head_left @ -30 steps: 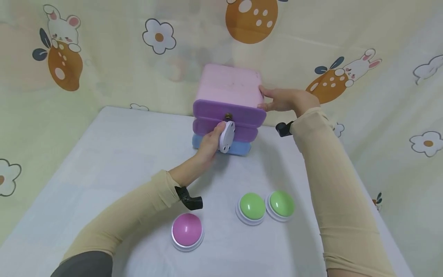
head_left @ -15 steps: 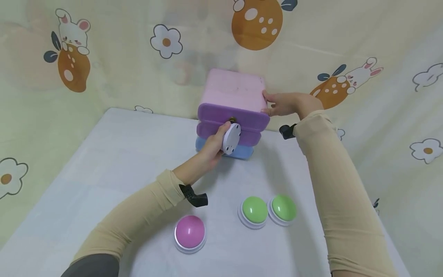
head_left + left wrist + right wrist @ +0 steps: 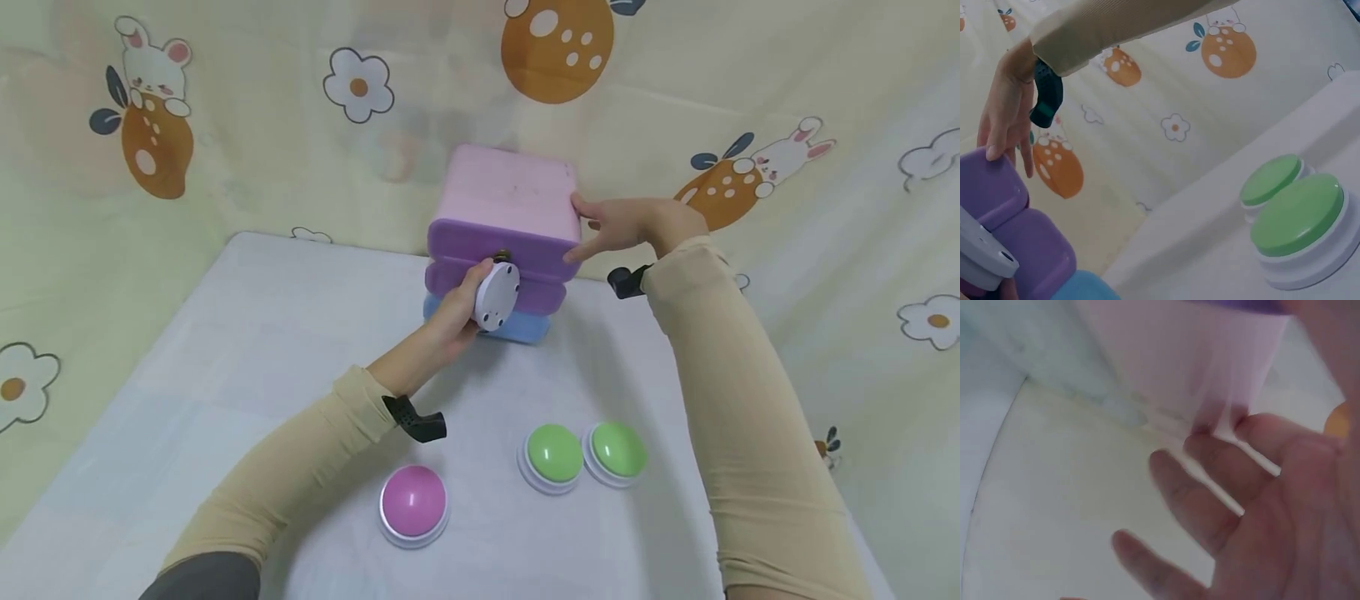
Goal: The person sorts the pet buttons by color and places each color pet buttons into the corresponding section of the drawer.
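Note:
In the head view my left hand (image 3: 450, 321) grips a white round push button (image 3: 497, 297), its flat underside with small dark holes facing me. It is held on edge right in front of a box (image 3: 510, 187) with a pink body, two purple fronts and a brass-coloured knob (image 3: 502, 256). My right hand (image 3: 633, 225) lies against the box's right side, a fingertip on the purple front. The right wrist view shows its fingers (image 3: 1210, 487) straight and spread, some tips touching the pink wall. Whatever side of the button faces the box is hidden.
Two green push buttons (image 3: 555, 452) stand side by side on the white table (image 3: 300, 333), right of centre. Nearer me is a pink push button (image 3: 414, 500). A blue base (image 3: 521, 327) sits under the purple fronts. A patterned curtain (image 3: 255, 150) hangs right behind the box.
The right hand's lower fingertip has shifted from the box's side edge onto the purple front. The left hand keeps the push button at nearly the same place. The view has moved slightly.

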Motion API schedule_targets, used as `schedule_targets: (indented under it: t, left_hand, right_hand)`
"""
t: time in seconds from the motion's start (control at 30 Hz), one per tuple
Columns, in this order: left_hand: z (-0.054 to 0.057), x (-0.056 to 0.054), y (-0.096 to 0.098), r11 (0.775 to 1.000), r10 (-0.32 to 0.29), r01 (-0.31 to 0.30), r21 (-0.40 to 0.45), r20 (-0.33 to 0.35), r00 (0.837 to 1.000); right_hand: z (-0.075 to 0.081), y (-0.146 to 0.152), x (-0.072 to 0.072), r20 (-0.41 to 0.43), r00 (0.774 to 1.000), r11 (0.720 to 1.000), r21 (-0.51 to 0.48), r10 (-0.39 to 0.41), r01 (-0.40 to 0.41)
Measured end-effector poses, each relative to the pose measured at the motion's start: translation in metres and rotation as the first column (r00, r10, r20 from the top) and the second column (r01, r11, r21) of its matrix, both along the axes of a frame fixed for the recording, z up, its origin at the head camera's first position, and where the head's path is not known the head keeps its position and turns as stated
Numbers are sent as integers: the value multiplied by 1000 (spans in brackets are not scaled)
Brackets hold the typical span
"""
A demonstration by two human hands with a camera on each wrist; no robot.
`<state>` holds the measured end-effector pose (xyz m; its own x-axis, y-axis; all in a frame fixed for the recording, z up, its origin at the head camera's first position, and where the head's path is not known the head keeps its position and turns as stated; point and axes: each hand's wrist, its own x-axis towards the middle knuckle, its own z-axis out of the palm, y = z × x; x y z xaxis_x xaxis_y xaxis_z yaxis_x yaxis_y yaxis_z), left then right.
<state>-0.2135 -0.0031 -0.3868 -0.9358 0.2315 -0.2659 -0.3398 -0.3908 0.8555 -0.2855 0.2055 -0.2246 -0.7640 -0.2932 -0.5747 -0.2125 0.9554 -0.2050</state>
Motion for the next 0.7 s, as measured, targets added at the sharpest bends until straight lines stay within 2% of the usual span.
schedule_targets:
  t: [0.1, 0.3, 0.37, 0.5, 0.6, 0.7]
  left_hand:
    - [-3, 3, -1, 1000, -7, 6, -20, -31, 999]
    - [1, 22, -1, 986, -118, 107, -126, -79, 990]
    - [2, 26, -3, 986, -125, 114, -124, -84, 989]
    - [4, 33, -7, 987, -128, 121, -101, -62, 990]
    - [5, 39, -10, 979, -165, 159, -132, -34, 986]
    - [6, 47, -13, 959, -210, 203, -196, -18, 977]
  right_hand:
    - [0, -2, -1, -30, 999, 999, 11, 32, -32]
    - [5, -4, -2, -105, 993, 995, 84, 60, -51]
    - [8, -5, -3, -118, 991, 994, 99, 67, -55]
    - [8, -6, -2, -109, 992, 994, 92, 64, -54]
    - [7, -8, 1, -88, 996, 995, 96, 34, -25]
    - [7, -9, 3, -73, 997, 993, 116, 0, 9]
